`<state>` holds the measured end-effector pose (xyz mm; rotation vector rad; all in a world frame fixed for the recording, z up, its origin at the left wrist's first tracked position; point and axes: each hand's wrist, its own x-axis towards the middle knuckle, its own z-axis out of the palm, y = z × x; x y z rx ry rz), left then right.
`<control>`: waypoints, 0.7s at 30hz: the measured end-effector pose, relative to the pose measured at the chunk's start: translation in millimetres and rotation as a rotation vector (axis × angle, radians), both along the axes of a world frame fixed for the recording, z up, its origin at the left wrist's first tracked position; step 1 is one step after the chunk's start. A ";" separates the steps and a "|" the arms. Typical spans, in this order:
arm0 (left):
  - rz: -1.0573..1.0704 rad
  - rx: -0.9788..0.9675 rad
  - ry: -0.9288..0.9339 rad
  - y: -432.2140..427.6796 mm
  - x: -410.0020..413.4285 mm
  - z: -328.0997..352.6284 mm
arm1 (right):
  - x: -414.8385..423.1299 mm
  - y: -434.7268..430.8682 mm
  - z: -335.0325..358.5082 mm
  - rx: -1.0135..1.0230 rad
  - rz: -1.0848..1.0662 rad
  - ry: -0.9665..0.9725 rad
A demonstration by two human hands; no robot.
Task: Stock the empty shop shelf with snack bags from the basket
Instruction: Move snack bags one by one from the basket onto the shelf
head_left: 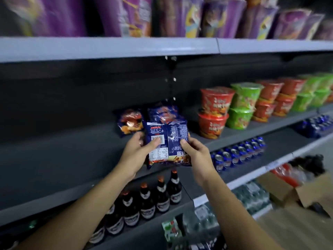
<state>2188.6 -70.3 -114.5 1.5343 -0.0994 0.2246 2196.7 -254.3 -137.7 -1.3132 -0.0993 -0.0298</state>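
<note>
A dark blue snack bag is held upright in front of the grey middle shelf, its printed back side toward me. My left hand grips its left edge with the thumb across the barcode label. My right hand grips its right edge. Behind it on the shelf stand two more blue snack bags, one at the left and one further back. The basket is out of view.
Stacked red and green noodle cups fill the same shelf to the right. Purple packs line the shelf above. Below are dark bottles and blue cans. A cardboard box sits on the floor at the right.
</note>
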 end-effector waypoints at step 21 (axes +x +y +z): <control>0.167 -0.054 -0.011 93.7 30.3 18.3 | 37.1 112.5 32.2 -0.061 0.008 -0.174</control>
